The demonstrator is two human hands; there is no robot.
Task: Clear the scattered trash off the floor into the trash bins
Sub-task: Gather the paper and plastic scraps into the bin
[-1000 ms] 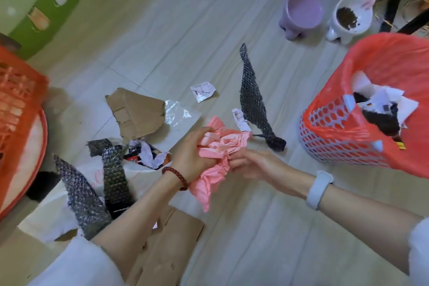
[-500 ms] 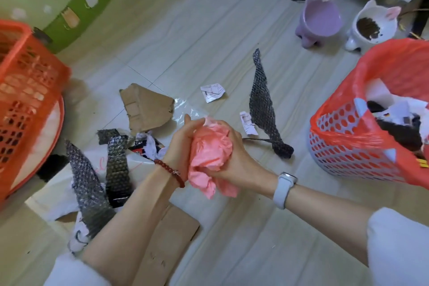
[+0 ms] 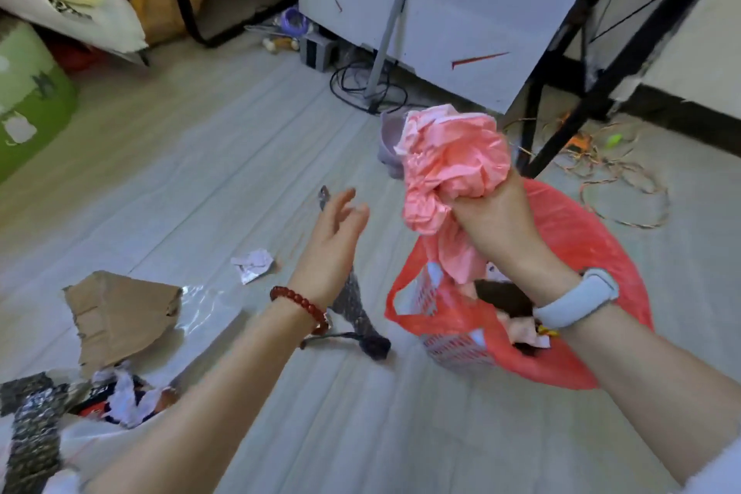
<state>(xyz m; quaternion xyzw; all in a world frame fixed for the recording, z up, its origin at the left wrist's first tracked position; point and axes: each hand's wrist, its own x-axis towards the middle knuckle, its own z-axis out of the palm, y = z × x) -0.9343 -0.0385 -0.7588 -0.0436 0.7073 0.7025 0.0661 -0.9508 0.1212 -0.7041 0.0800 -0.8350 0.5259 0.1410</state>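
Gripping one pink wad (image 3: 453, 156), right hand (image 3: 495, 219) hovers over one bin (image 3: 593, 261); left hand (image 3: 331, 249) spread, empty.

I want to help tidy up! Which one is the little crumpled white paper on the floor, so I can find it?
Start at the red-lined bin on the right, then look left past the open left hand. Just beyond that hand's wrist, on bare floor, lies the crumpled white paper. It is small and pale, unlike the brown cardboard piece nearer the left and the dark bubble-wrap strip beside the bin.
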